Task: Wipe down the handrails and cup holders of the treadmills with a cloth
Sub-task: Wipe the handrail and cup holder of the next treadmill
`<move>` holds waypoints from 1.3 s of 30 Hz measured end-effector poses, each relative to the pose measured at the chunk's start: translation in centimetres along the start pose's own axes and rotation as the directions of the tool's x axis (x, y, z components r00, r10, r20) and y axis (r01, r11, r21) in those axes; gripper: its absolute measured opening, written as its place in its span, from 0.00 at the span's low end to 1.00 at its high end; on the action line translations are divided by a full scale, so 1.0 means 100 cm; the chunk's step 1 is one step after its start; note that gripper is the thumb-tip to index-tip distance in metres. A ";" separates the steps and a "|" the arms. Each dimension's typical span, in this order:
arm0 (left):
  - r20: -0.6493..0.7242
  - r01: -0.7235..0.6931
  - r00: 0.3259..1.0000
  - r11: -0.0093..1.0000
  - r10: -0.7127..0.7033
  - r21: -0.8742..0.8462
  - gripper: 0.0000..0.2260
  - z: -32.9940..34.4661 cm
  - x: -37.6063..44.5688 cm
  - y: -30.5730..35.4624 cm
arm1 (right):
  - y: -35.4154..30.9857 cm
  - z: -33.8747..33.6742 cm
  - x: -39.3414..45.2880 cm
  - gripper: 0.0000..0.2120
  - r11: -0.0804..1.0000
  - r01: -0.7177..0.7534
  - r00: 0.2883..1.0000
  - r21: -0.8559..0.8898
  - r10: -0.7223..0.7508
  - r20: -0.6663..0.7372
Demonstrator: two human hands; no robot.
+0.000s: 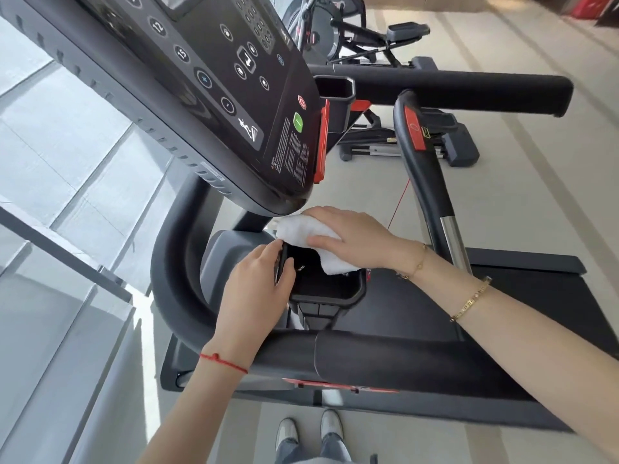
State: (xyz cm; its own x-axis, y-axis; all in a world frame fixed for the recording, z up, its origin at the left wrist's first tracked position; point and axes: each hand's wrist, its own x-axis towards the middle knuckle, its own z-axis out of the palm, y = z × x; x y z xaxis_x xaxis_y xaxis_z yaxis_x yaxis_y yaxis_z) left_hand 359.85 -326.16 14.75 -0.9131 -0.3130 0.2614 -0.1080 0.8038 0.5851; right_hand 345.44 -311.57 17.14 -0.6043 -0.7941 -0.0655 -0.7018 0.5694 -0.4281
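Shoes (310, 430): two, on the floor at the near edge.
Near handrail (368, 356): dark bar crossing under both forearms.
Left hand (258, 286): fingers curled over the cup holder's (335, 293) left rim.
Right hand (355, 239): fingers fairly straight, pressing the white cloth (301, 229) onto the holder's far rim (just under the console (201, 95)).

Bright daylight floods in from the glazing (67, 182) at 9 o'clock, washing it pale. Soft glare sheens the console (207, 95). Wide-angle bending curves edges; far machines at 12 o'clock look slightly soft.
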 end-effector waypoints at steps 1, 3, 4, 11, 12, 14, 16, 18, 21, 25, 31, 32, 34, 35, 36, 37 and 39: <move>0.004 -0.006 1.000 1.000 0.006 -0.002 0.17 -0.001 0.000 0.000 | 0.003 0.001 -0.006 0.20 0.999 -0.013 1.000 0.034 0.014 -0.017; 0.004 -0.013 1.000 1.000 0.013 -0.005 0.18 -0.002 0.000 0.000 | 0.013 0.003 -0.023 0.22 0.992 -0.065 0.998 0.109 0.066 -0.009; -0.002 -0.012 1.000 1.000 0.012 -0.004 0.19 -0.002 0.000 0.000 | 0.018 0.003 -0.031 0.22 0.988 -0.085 0.996 0.127 0.085 0.009; -0.001 -0.011 1.000 1.000 0.011 -0.011 0.15 -0.003 -0.001 0.001 | -0.004 -0.004 -0.002 0.19 1.000 0.000 1.000 -0.027 0.001 0.028; 0.001 -0.012 1.000 1.000 0.012 -0.006 0.14 -0.003 -0.002 0.001 | -0.008 -0.003 0.002 0.19 0.999 -0.003 1.000 -0.048 0.004 0.022; 0.005 -0.014 1.000 1.000 0.014 -0.003 0.12 -0.003 -0.001 0.001 | -0.011 -0.001 0.001 0.19 0.999 -0.020 1.000 -0.043 0.020 -0.006; 0.009 -0.015 1.000 1.000 0.015 0.002 0.13 -0.003 -0.001 0.001 | -0.010 0.001 -0.006 0.20 0.999 -0.037 0.998 -0.018 0.036 -0.043; 0.014 -0.023 1.000 1.000 0.023 0.003 0.14 -0.003 -0.001 0.001 | -0.009 0.004 -0.013 0.20 0.998 -0.060 0.996 0.004 0.060 -0.071; -0.004 -0.024 1.000 1.000 0.024 -0.008 0.17 -0.005 -0.001 0.002 | -0.010 0.006 -0.028 0.21 0.988 -0.132 0.985 0.079 0.140 -0.104; 0.002 -0.016 1.000 1.000 0.016 0.009 0.16 -0.006 -0.002 0.004 | -0.015 0.024 -0.062 0.27 0.910 -0.253 0.936 0.327 0.317 -0.156; 0.036 -0.026 0.999 0.999 0.025 0.021 0.18 -0.008 -0.002 0.006 | -0.017 0.011 -0.041 0.25 0.884 -0.368 0.910 0.288 0.406 -0.085; 0.039 -0.026 0.999 0.999 0.025 0.024 0.19 -0.008 -0.002 0.006 | -0.014 0.006 -0.036 0.24 0.882 -0.373 0.912 0.287 0.406 -0.062; 0.048 -0.030 0.998 0.999 0.028 0.024 0.18 -0.008 -0.002 0.006 | -0.014 0.005 -0.037 0.24 0.869 -0.374 0.912 0.324 0.407 -0.041; 0.051 -0.027 0.998 0.999 0.026 0.022 0.18 -0.007 -0.002 0.006 | -0.017 0.010 -0.044 0.25 0.859 -0.373 0.909 0.351 0.414 -0.048; 0.049 -0.021 0.999 1.000 0.020 0.020 0.18 -0.007 -0.001 0.006 | -0.022 0.019 -0.053 0.27 0.850 -0.370 0.902 0.376 0.425 -0.072; 0.045 -0.017 0.999 1.000 0.016 0.017 0.19 -0.007 -0.001 0.006 | -0.027 0.029 -0.064 0.29 0.839 -0.368 0.891 0.400 0.441 -0.105; 0.029 -0.014 0.999 1.000 0.014 0.008 0.19 -0.007 -0.001 0.006 | -0.037 0.043 -0.078 0.31 0.828 -0.361 0.876 0.430 0.459 -0.149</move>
State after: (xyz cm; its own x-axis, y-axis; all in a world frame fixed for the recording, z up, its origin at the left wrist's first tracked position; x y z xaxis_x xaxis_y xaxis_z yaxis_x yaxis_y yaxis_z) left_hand 360.15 -325.97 15.62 -0.9256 -0.2869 0.2469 -0.0982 0.8121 0.5752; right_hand 354.36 -308.37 15.38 -0.9078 -0.4021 -0.1195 -0.2007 0.6664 -0.7180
